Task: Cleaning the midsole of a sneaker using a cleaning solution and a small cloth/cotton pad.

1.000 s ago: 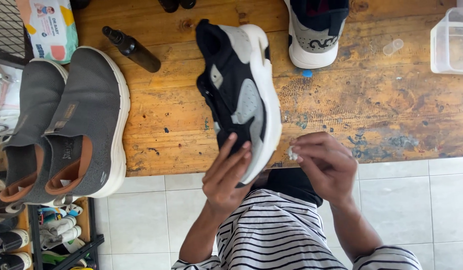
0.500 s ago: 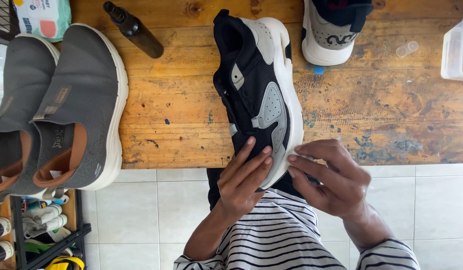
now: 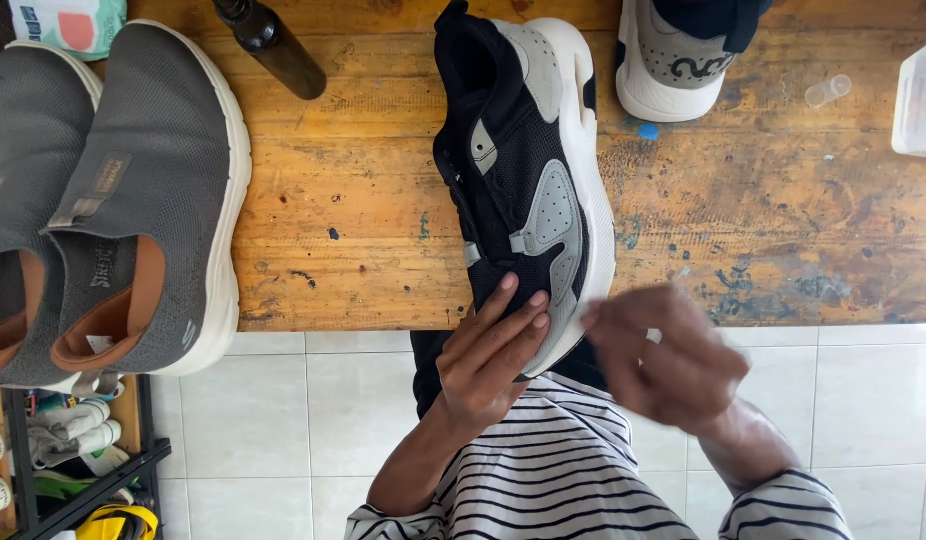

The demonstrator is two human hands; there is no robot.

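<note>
My left hand (image 3: 488,355) still pinches the black-and-grey sneaker's (image 3: 528,170) toe over the table (image 3: 783,220) edge. My right hand (image 3: 668,355) has pulled back, blurred; its grip I can't tell.

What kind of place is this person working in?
Probably a shoe-cleaning or repair workshop: a stained wooden workbench holds several shoes, with a grey slip-on pair, a dark spray bottle, and a rack of more shoes below.
</note>
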